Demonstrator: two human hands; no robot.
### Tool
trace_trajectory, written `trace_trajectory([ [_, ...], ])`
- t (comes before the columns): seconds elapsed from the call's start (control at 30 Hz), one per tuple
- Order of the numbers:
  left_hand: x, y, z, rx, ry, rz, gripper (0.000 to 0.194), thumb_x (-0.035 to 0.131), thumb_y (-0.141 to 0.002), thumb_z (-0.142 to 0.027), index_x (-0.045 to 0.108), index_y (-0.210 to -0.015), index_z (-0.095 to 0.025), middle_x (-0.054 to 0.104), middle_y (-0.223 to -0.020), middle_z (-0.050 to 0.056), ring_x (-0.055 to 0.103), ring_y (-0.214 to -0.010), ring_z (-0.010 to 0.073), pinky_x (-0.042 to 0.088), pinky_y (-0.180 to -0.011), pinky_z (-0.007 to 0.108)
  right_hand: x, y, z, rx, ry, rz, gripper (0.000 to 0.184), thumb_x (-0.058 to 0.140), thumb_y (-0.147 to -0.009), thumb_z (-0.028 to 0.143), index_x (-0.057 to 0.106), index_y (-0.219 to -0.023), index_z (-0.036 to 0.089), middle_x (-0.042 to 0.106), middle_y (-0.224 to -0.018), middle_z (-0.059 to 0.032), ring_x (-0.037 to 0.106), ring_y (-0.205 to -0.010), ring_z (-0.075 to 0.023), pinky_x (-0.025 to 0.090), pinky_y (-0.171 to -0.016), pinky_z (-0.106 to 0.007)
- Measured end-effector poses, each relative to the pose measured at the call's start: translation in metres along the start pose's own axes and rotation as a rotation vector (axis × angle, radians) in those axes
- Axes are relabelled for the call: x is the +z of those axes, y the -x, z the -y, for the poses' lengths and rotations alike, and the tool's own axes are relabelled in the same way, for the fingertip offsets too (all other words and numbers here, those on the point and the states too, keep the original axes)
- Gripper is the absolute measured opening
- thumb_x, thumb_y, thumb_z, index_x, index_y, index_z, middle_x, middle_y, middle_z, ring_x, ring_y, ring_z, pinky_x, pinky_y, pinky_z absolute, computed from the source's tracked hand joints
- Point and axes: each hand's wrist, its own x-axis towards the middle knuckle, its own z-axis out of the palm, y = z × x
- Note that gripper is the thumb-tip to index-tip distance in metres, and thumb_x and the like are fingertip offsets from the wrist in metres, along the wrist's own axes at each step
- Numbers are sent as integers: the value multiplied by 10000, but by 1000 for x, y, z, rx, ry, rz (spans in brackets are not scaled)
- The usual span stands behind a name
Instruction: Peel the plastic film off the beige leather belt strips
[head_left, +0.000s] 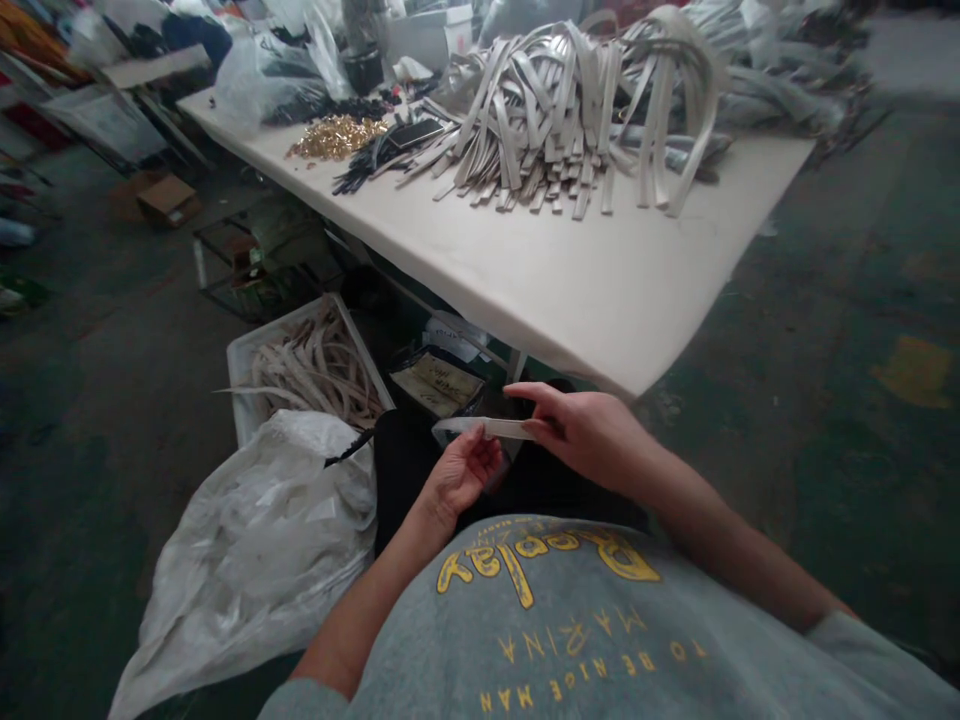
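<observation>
Above my lap a pale, flat strap [507, 428] is stretched between my two hands. My left hand [466, 470] is closed, pinching the strap between thumb and fingers near its left part. At the other side my right hand [574, 430] grips the strap with thumb and curled fingers, while its index finger points out to the left. The strap's far right end is hidden by my right hand. A large heap of similar pale straps [536, 120] lies on the table [600, 290] in front of me.
Small gold-coloured pieces [339, 137] and dark strips [390, 150] lie left of the heap. A white bin [244, 410] of loose strips stands on the floor at my left, beside a large white plastic sack [262, 560]. The table's near corner [636, 388] is just beyond my right hand.
</observation>
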Motion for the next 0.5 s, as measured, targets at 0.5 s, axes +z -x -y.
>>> trace_trajectory([
  [0.5, 11, 2, 4, 26, -15, 68, 123, 791, -762, -172, 676, -780, -134, 703, -719, 14, 659, -652, 106, 555, -651, 210, 11, -11, 2, -22, 29, 42, 420, 559, -925, 250, 568, -1344, 232, 743, -842, -50, 670, -726, -196, 376, -594, -266],
])
